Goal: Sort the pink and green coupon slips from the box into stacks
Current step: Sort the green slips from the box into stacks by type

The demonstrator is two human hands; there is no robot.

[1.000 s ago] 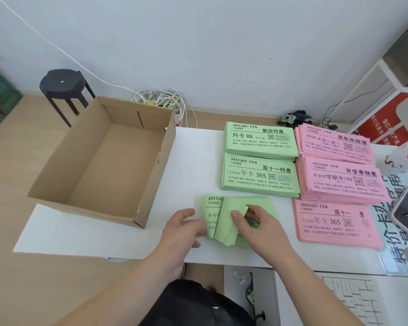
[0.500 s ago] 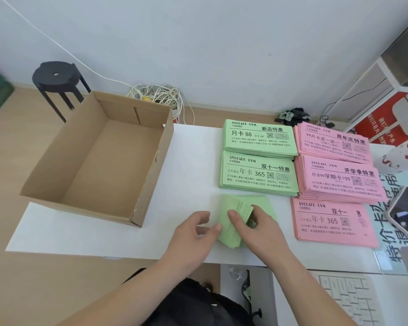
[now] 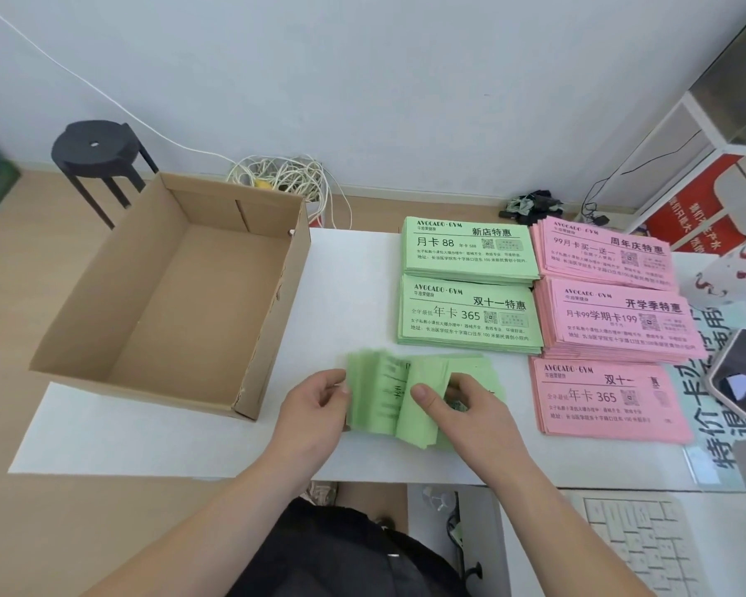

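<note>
Head: green slips (image 3: 375,398) on white table (image 3: 354,286), wood floor (image 3: 18,273).

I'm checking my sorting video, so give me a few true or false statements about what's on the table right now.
1. The box holds pink slips. False: no slips show inside it.
2. The left hand and right hand both hold the green bundle. True.
3. Three pink stacks lie on the table, right of the two green stacks. True.
4. The stool stands on the table. False: it stands on the floor behind the box.
</note>
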